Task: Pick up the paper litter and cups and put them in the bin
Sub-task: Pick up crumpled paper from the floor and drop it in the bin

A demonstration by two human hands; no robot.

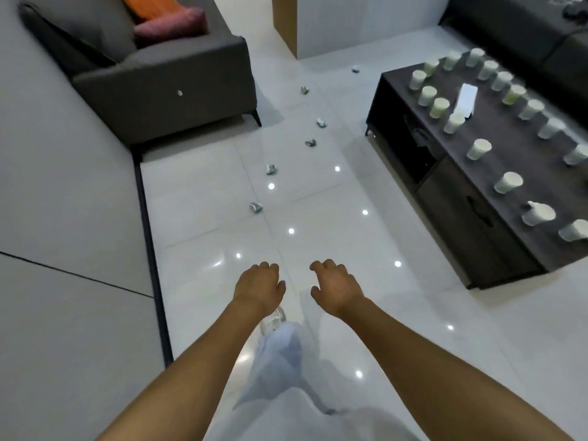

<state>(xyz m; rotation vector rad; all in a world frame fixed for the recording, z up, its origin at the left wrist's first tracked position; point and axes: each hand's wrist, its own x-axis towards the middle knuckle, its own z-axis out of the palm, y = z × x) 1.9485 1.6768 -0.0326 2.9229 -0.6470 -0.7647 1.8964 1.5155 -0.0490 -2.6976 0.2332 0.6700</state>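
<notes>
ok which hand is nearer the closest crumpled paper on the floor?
Left. The left hand hangs just below the nearest crumpled paper; the right hand is level with it but further to the paper's right. Both hold nothing.

I am holding both bare forearms stretched forward, left hand (pixel 258 286) and right hand (pixel 336 286) side by side, palms down, fingers loosely curled, gripping nothing.

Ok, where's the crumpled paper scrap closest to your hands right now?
In the head view, the nearest crumpled paper scrap lies on the glossy white tile floor, ahead and left of the left hand, nearest of the trail running toward the grey sofa.
</notes>
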